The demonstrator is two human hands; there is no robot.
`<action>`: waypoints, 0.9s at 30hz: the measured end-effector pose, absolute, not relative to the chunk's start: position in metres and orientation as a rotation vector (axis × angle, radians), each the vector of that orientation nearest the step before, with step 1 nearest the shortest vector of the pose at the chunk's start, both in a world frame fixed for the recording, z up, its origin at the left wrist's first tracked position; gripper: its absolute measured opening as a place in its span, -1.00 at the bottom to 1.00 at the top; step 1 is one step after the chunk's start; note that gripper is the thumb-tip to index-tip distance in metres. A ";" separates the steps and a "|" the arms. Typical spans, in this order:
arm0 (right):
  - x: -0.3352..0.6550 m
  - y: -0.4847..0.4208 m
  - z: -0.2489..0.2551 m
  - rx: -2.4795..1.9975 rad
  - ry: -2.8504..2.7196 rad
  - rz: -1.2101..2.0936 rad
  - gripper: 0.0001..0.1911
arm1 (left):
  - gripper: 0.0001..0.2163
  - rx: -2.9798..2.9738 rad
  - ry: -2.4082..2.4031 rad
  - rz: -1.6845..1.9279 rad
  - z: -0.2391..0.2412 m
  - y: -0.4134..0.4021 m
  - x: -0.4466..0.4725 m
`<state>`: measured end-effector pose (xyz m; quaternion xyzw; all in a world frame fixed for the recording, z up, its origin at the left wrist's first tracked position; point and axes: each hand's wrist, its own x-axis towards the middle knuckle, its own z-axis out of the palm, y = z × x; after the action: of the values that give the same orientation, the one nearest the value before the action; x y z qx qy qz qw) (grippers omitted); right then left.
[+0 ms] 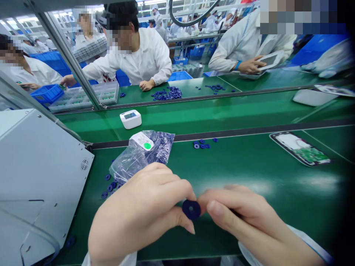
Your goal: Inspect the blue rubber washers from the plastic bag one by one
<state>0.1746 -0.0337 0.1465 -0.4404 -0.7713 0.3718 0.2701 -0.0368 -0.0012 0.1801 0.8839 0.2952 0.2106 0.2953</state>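
One dark blue ring (191, 215) between left hand (138, 207) and right hand (244, 212). Six more rings (202, 146) past both hands. Past the left hand, one plastic bag (128, 162), then one white box (132, 122). Past the right hand, one flat case (285, 142) with one green board (311, 154).

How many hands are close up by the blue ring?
2: the left hand pinches the blue ring; the right hand is at the ring's right edge.

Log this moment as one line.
Left hand: pinching dark-blue washer; right hand: at washer's right edge; nearby: labelled plastic bag, loose washers, green worktop
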 end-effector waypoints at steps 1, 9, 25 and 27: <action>0.174 -0.034 0.146 -1.186 -2.094 0.996 -0.57 | -0.91 2.360 0.789 0.560 0.180 -0.001 -0.037; 0.171 -0.034 0.150 -1.238 -2.127 0.972 -0.64 | -0.88 2.313 0.790 0.540 0.181 0.003 -0.039; 0.176 -0.030 0.160 -1.185 -2.166 0.968 -0.59 | -0.83 2.279 0.784 0.544 0.181 0.006 -0.039; 0.176 -0.029 0.160 -1.192 -2.168 0.948 -0.60 | -0.83 2.290 0.766 0.532 0.180 0.006 -0.039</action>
<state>0.1758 -0.0294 0.1602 -0.4365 -0.7935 0.3471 0.2436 -0.0395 0.0059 0.1801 0.8748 0.2928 0.2033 0.3281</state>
